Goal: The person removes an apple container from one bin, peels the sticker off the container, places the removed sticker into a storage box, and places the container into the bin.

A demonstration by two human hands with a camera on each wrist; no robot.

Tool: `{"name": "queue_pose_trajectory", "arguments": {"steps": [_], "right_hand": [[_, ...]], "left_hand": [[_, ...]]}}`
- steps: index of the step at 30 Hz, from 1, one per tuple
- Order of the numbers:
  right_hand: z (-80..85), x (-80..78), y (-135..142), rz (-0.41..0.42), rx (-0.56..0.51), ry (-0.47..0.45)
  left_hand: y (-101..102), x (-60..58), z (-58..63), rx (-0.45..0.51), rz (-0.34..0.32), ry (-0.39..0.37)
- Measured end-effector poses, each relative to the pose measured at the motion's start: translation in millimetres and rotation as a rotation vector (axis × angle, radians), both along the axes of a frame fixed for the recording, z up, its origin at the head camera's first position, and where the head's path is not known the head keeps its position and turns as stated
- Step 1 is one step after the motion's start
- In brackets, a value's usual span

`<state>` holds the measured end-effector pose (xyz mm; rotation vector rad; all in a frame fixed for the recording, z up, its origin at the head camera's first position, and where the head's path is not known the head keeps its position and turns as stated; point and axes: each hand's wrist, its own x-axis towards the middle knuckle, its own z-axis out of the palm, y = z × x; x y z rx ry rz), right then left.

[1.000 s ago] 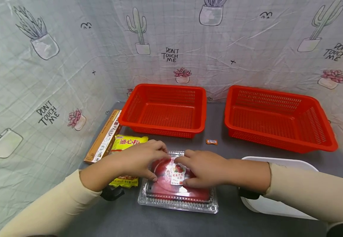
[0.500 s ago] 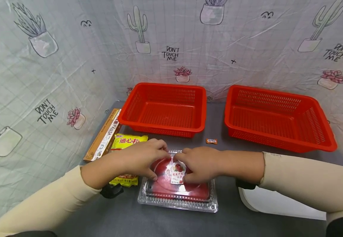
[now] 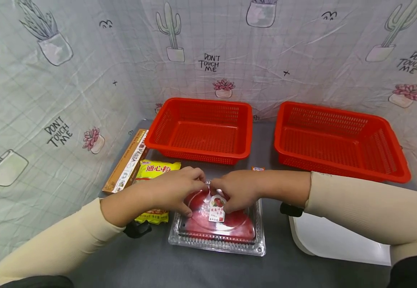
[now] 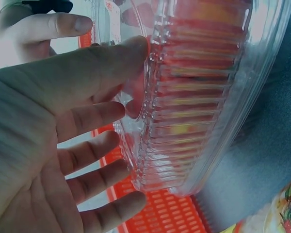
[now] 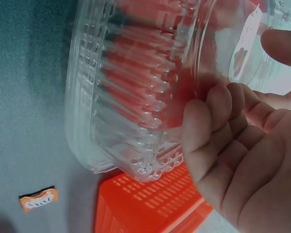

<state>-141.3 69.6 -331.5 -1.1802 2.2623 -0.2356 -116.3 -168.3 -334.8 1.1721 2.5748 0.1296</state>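
A clear plastic clamshell box (image 3: 217,244) of red, yellow-streaked fruit stands on the grey table in the head view. Its lid carries a white label (image 3: 217,216) with a red fruit picture. My left hand (image 3: 177,190) lies over the lid's left part; in the left wrist view its thumb (image 4: 131,46) touches the lid top while the other fingers spread loosely beside the box. From the right, my right hand (image 3: 239,190) reaches over the lid, and its bent fingertips (image 5: 196,116) rest at the lid's upper edge in the right wrist view. The fingertips of both hands nearly meet near the far edge.
Two red plastic baskets (image 3: 201,138) (image 3: 334,146) stand along the back. Left of the box lie a yellow pasta bag (image 3: 154,168) and a long pasta box (image 3: 127,164). A small orange wrapped packet (image 5: 39,199) sits behind my right arm. At right is a white tray (image 3: 338,240).
My right hand and forearm have shifted slightly left and away from me, now covering part of the orange packet in the head view. The left hand and clamshell box stay nearly still.
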Motion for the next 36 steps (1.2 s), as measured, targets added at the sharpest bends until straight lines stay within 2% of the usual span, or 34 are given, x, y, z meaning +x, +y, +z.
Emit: {"name": "queue_pose_trajectory", "arguments": {"steps": [9, 29, 32, 36], "right_hand": [[-1.5, -3.2, -7.7, -0.017, 0.052, -0.034], [-4.5, -1.5, -10.1, -0.045, 0.012, -0.034], [-4.9, 0.0, -9.4, -0.036, -0.024, -0.009], [-5.8, 3.2, -7.7, -0.030, -0.100, 0.070]], "left_hand": [[0.1, 0.7, -1.5, -0.002, -0.002, 0.001], [0.6, 2.5, -2.1, -0.013, 0.008, 0.006], [0.1, 2.3, -2.0, -0.008, 0.010, 0.009], [-0.7, 2.2, -1.5, 0.002, 0.013, 0.007]]}}
